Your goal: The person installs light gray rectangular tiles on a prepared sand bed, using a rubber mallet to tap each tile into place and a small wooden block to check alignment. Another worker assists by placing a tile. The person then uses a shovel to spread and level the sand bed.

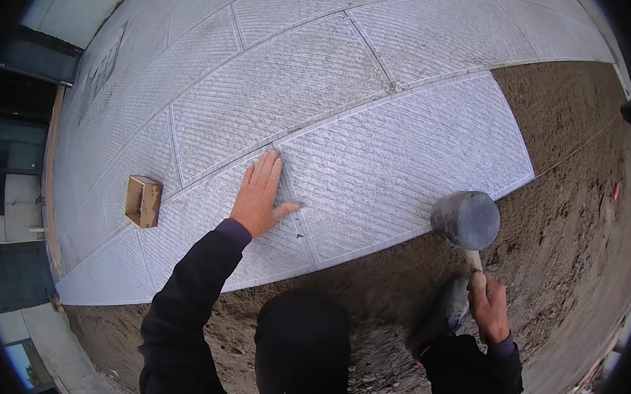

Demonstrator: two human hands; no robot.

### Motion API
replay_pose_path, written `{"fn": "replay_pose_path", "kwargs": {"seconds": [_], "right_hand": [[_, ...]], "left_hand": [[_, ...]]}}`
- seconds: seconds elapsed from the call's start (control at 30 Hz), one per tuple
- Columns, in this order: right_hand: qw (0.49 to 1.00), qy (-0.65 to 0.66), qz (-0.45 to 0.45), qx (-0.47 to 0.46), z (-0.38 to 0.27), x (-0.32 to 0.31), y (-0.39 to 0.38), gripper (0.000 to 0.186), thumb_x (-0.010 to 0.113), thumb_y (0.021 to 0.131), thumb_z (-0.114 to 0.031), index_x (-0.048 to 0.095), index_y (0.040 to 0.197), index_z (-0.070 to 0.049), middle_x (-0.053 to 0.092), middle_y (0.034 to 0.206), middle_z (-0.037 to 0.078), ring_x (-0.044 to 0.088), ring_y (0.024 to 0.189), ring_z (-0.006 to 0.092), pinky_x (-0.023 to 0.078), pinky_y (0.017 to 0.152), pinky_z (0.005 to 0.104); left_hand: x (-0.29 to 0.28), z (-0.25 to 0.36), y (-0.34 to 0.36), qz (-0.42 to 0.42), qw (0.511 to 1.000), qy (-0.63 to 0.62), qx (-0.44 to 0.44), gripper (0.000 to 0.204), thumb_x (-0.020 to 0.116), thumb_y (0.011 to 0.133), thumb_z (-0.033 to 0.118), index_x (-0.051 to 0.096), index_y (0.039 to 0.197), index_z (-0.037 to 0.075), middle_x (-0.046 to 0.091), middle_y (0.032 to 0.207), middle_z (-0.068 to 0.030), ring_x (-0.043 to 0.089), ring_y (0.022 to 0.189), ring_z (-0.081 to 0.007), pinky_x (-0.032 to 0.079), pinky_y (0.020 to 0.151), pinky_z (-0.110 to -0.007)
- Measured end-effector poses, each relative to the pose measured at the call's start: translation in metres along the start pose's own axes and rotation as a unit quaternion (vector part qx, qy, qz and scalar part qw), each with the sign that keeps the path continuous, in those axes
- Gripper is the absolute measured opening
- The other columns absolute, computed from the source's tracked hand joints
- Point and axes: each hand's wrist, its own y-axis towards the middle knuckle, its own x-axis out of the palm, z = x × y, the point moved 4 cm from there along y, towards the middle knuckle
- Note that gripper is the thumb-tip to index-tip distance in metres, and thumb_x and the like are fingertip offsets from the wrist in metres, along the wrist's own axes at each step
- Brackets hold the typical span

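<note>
My left hand (257, 197) lies flat, fingers stretched out, on a pale grooved paving slab (208, 234), its fingertips and thumb by the joint with the neighbouring slab. In my right hand (489, 305) is the light-coloured handle of a rubber mallet, the fingers wrapped round it. The mallet's thick grey head (467, 219) is over the near right edge of the large slab (400, 154); I cannot tell whether it touches the stone. That slab's right end borders bare brown soil.
A small open wooden box (144, 202) rests on the slabs at left. Rows of laid slabs (279, 90) stretch away beyond. Brown soil (566, 113) lies right and near, crossed by a thin string (582, 142). A small red object (616, 191) lies there. Building windows (17, 276) line the left.
</note>
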Motion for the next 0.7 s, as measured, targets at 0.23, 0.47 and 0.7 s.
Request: {"fn": "replay_pose_path", "kwargs": {"seconds": [0.23,0.47,0.7], "right_hand": [[0.985,-0.068,0.027,-0.156,-0.084,-0.007,0.045,0.047,0.05,0.114,-0.034,0.055,0.084,0.001,0.045,0.059,0.005,0.043,0.057,0.0107,0.034,0.05,0.0362],[0.928,-0.251,0.006,-0.274,-0.126,0.01,0.093,0.048,0.051,0.113,-0.032,0.056,0.084,0.005,0.049,0.063,0.023,0.04,0.051,0.0293,0.036,0.05,0.0445],[0.978,-0.116,-0.008,-0.174,-0.113,0.015,0.103,0.049,0.05,0.113,-0.034,0.059,0.082,0.004,0.051,0.061,0.009,0.044,0.058,0.0131,0.037,0.052,0.0369]], "left_hand": [[0.027,0.008,-0.004,0.037,0.998,-0.042,0.031,0.113,0.065,0.09,0.07,0.027,0.16,-0.009,0.021,0.171,-0.0254,0.017,0.161,-0.0374,0.019,0.13,-0.051],[0.02,0.002,-0.008,0.004,0.996,-0.063,0.06,0.12,0.072,0.082,0.07,0.028,0.159,-0.011,0.02,0.171,-0.0268,0.015,0.161,-0.039,0.02,0.13,-0.052],[0.014,0.005,-0.006,-0.005,0.997,-0.06,0.058,0.121,0.075,0.081,0.067,0.028,0.158,-0.012,0.021,0.17,-0.0286,0.016,0.161,-0.0401,0.022,0.129,-0.052]]}}
